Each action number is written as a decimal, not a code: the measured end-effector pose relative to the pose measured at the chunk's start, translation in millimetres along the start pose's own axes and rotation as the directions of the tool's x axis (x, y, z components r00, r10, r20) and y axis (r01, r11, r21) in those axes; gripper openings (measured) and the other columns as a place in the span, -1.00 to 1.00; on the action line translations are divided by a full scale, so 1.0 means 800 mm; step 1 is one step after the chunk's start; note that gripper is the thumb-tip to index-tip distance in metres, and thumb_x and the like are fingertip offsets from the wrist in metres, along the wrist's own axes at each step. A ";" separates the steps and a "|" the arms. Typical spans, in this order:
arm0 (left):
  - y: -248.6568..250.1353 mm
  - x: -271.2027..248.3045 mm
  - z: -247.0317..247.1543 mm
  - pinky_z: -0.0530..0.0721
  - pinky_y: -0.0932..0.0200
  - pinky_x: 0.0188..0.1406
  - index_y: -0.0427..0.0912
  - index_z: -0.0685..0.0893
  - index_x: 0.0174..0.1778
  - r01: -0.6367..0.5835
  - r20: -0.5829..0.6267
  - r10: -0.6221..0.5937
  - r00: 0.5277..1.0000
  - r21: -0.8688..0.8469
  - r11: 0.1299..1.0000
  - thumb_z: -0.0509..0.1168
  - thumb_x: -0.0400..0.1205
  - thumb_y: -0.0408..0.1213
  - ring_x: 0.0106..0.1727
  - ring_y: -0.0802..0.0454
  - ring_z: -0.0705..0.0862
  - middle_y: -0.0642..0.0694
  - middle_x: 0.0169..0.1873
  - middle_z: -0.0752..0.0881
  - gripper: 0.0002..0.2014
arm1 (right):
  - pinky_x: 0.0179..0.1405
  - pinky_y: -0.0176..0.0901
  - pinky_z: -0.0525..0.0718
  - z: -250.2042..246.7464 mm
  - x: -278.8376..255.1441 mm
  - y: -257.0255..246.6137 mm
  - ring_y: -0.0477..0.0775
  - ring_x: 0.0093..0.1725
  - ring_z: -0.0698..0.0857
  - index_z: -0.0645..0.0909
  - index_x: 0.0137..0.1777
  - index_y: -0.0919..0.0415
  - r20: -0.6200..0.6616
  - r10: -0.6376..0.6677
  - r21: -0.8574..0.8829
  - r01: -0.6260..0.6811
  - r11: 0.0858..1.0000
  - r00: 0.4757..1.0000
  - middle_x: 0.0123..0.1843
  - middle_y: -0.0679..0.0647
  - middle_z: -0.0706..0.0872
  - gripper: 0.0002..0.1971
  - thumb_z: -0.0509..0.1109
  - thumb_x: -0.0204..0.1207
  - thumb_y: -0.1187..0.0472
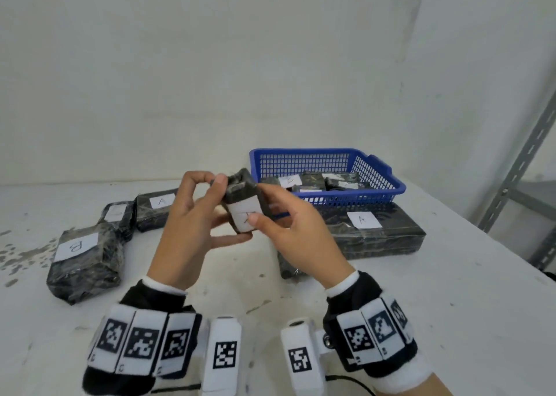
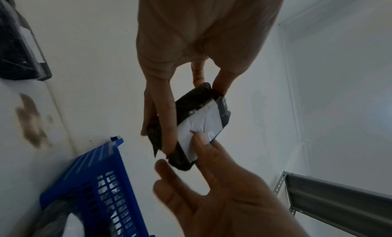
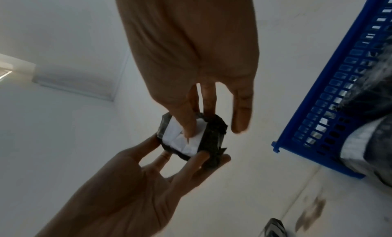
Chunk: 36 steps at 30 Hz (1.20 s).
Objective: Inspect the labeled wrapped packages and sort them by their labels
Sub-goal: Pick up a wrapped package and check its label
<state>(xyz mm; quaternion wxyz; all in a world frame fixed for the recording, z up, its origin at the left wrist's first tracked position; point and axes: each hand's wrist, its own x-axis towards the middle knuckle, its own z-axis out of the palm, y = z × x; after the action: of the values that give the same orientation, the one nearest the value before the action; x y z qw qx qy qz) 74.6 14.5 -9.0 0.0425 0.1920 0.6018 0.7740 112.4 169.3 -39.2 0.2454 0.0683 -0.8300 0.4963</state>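
Note:
A small black wrapped package (image 1: 240,194) with a white label is held up between both hands above the table. My left hand (image 1: 224,209) pinches its top end with a fingertip and supports it from below with other fingers. My right hand (image 1: 261,212) grips its right side, and the thumb presses on the label and covers part of the letter. The left wrist view shows the package (image 2: 197,123) and its creased label, and the right wrist view shows the package (image 3: 210,140) under the thumb. The letter cannot be read.
On the left lie a package labelled B (image 1: 87,260), a small package (image 1: 118,218) and one labelled A (image 1: 156,209). A blue basket (image 1: 325,155) holding several packages rests on a large package labelled A (image 1: 376,233). A metal shelf upright (image 1: 517,167) stands beyond the table's right edge.

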 end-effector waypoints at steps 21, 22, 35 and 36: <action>-0.065 0.272 0.023 0.51 0.08 0.18 -0.21 0.38 0.46 0.237 -0.094 -0.256 0.962 0.750 0.617 0.17 0.74 -0.23 0.25 -0.14 0.60 -0.21 0.29 0.60 -0.63 | -0.17 -0.33 0.60 -0.150 0.316 0.040 0.03 -0.14 0.72 0.68 0.25 0.28 0.107 0.450 -0.709 -0.249 0.660 0.887 0.04 0.12 0.76 -0.75 0.48 0.62 0.22; -0.073 0.280 0.024 0.50 0.07 0.22 -0.21 0.36 0.48 0.230 -0.079 -0.267 0.961 0.764 0.602 0.14 0.76 -0.21 0.30 -0.15 0.59 -0.21 0.34 0.59 -0.62 | -0.19 -0.34 0.58 -0.149 0.330 0.050 -0.01 -0.18 0.72 0.68 0.26 0.26 0.133 0.466 -0.749 -0.219 0.626 0.875 0.00 0.09 0.76 -0.74 0.48 0.62 0.21; -0.117 0.302 0.026 0.43 0.18 0.04 -0.11 0.24 0.62 0.037 0.144 -0.262 0.954 0.813 0.582 -0.12 0.83 -0.10 0.22 -0.07 0.63 -0.18 0.31 0.66 -0.56 | 0.25 0.01 0.68 -0.148 0.380 0.203 0.03 -0.24 0.80 0.61 -0.08 0.00 0.340 0.621 -0.763 -0.179 0.621 0.706 -0.07 0.10 0.82 -0.83 0.54 0.56 0.25; -0.118 0.302 0.026 0.43 0.18 0.03 -0.10 0.24 0.62 0.032 0.148 -0.259 0.955 0.813 0.582 -0.12 0.83 -0.10 0.19 -0.05 0.63 -0.18 0.30 0.67 -0.57 | 0.26 0.03 0.69 -0.148 0.379 0.211 0.09 -0.19 0.80 0.63 -0.07 0.01 0.367 0.622 -0.737 -0.192 0.649 0.692 -0.07 0.11 0.81 -0.84 0.54 0.56 0.27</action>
<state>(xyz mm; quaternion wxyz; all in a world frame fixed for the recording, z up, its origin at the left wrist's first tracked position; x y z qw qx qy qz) -156.8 130.7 -35.0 0.0910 0.2360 0.8885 0.3829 -171.4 394.3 17.5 -0.1443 -0.0695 -0.9716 0.1743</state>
